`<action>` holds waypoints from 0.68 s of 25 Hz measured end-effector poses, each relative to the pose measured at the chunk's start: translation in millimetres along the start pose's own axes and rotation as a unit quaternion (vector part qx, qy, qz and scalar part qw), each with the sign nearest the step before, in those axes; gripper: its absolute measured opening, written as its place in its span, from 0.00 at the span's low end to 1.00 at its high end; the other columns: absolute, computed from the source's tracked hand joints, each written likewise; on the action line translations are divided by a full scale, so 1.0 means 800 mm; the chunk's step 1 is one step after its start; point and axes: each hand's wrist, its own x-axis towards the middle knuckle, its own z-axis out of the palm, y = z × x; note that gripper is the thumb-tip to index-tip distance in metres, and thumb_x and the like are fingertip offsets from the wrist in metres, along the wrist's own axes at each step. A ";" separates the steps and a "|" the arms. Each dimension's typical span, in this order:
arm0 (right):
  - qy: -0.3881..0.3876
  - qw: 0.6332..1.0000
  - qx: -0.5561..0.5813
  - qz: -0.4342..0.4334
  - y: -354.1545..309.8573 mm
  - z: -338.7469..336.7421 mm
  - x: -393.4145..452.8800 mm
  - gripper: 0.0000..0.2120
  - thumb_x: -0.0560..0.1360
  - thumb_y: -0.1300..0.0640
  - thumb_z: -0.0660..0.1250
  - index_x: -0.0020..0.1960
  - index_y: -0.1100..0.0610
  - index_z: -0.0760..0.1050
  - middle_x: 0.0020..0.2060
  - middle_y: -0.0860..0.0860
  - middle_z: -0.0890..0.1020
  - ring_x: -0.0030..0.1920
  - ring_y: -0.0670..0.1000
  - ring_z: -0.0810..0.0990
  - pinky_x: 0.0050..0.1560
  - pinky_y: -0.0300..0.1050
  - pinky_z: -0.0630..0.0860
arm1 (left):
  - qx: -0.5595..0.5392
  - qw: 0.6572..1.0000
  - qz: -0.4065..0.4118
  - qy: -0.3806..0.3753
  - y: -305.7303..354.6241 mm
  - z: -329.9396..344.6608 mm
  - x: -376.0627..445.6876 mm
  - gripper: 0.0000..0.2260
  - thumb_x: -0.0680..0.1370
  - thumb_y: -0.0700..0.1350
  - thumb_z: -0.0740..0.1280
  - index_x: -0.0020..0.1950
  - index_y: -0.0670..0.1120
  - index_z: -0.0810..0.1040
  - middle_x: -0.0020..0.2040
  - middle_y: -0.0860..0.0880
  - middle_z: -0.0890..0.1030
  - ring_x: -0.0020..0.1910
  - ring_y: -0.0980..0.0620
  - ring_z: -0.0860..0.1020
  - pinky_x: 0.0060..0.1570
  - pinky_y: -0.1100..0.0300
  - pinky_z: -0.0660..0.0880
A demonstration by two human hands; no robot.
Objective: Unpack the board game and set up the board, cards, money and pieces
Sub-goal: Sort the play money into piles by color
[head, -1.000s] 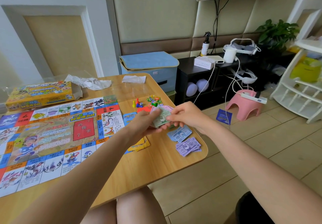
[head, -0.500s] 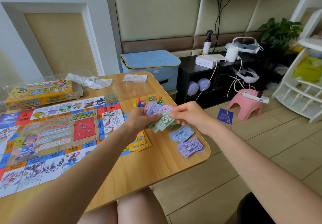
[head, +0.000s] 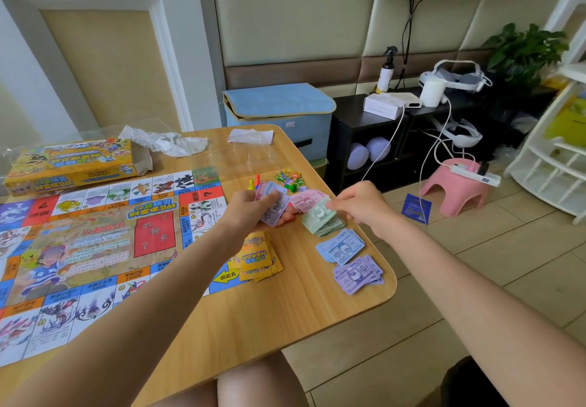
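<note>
The game board point(head: 95, 248) lies unfolded on the left of the wooden table point(head: 269, 311). My left hand point(head: 250, 210) grips a fan of purple and pink play money point(head: 275, 207) beside the board's right edge. My right hand point(head: 358, 205) pinches a green note over the green money pile point(head: 322, 221). A pink pile point(head: 306, 199) lies behind it. Blue notes point(head: 341, 246) and purple notes point(head: 358, 273) lie in piles near the table's right edge. A stack of yellow cards point(head: 258, 259) sits on the board's corner. Coloured pawns and pieces point(head: 285, 180) lie behind my hands.
The yellow game box point(head: 69, 164) stands at the back left with crumpled plastic wrap point(head: 165, 142) beside it and a clear bag point(head: 250, 136) further right. Off the table stand a blue storage box point(head: 279, 115), a black shelf point(head: 380, 140) and a pink stool point(head: 453, 188).
My right hand has drawn a green note out of the fan in my left hand and carried it right, down over the green pile. The left hand's fan now shows purple and pink.
</note>
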 end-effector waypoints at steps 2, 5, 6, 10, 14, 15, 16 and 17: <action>-0.001 0.994 -0.113 0.004 0.013 0.009 0.005 0.10 0.70 0.54 0.74 0.33 0.56 0.77 0.30 0.48 0.75 0.37 0.49 0.75 0.36 0.40 0.69 | 0.012 1.000 -0.005 -0.023 -0.006 -0.001 0.002 0.08 0.79 0.41 0.63 0.50 0.37 0.77 0.34 0.45 0.83 0.33 0.53 0.81 0.37 0.62 0.80; 0.020 0.981 -0.193 -0.008 0.022 0.017 0.008 0.15 0.68 0.50 0.74 0.32 0.52 0.70 0.34 0.47 0.76 0.42 0.51 0.77 0.40 0.43 0.71 | 0.025 0.999 -0.021 -0.034 -0.013 0.005 0.005 0.08 0.77 0.42 0.66 0.52 0.39 0.77 0.40 0.43 0.83 0.32 0.55 0.81 0.35 0.64 0.80; 0.040 0.978 -0.203 -0.021 0.019 0.016 0.007 0.15 0.69 0.49 0.74 0.33 0.52 0.70 0.36 0.48 0.77 0.42 0.51 0.77 0.40 0.43 0.71 | 0.024 0.999 -0.028 -0.031 -0.014 0.007 0.006 0.08 0.76 0.42 0.68 0.52 0.39 0.77 0.40 0.43 0.82 0.30 0.56 0.81 0.34 0.65 0.79; 0.014 0.995 -0.047 -0.086 -0.011 0.009 -0.002 0.10 0.72 0.49 0.71 0.42 0.56 0.79 0.35 0.48 0.79 0.37 0.46 0.76 0.38 0.39 0.72 | 0.021 0.999 -0.042 -0.022 -0.014 0.014 0.004 0.05 0.74 0.42 0.70 0.47 0.41 0.78 0.36 0.47 0.81 0.28 0.58 0.80 0.30 0.66 0.78; -0.134 0.983 0.079 -0.095 -0.031 0.024 -0.016 0.04 0.71 0.59 0.72 0.44 0.57 0.78 0.30 0.51 0.79 0.30 0.47 0.75 0.30 0.35 0.71 | 0.020 0.998 -0.031 -0.054 -0.010 0.018 -0.004 0.07 0.77 0.45 0.66 0.48 0.41 0.78 0.37 0.46 0.81 0.29 0.59 0.80 0.29 0.68 0.75; -0.130 0.982 0.091 -0.099 -0.030 0.026 -0.015 0.05 0.71 0.62 0.72 0.45 0.58 0.77 0.29 0.51 0.79 0.30 0.48 0.74 0.30 0.36 0.71 | 0.018 0.997 -0.032 -0.064 -0.008 0.017 -0.006 0.09 0.78 0.47 0.64 0.48 0.42 0.79 0.37 0.47 0.81 0.30 0.59 0.80 0.29 0.68 0.75; -0.122 0.983 0.096 -0.102 -0.030 0.025 -0.014 0.07 0.71 0.64 0.72 0.47 0.58 0.77 0.28 0.51 0.78 0.30 0.49 0.74 0.30 0.37 0.71 | 0.010 0.997 -0.035 -0.069 -0.006 0.015 -0.008 0.10 0.79 0.48 0.62 0.47 0.42 0.78 0.37 0.47 0.81 0.30 0.59 0.80 0.28 0.68 0.75; -0.118 0.983 0.094 -0.104 -0.029 0.021 -0.014 0.08 0.71 0.65 0.71 0.49 0.58 0.78 0.28 0.50 0.78 0.30 0.49 0.73 0.30 0.37 0.71 | 0.000 0.997 -0.040 -0.068 -0.005 0.014 -0.010 0.11 0.80 0.48 0.61 0.47 0.42 0.78 0.37 0.47 0.81 0.30 0.60 0.80 0.28 0.68 0.75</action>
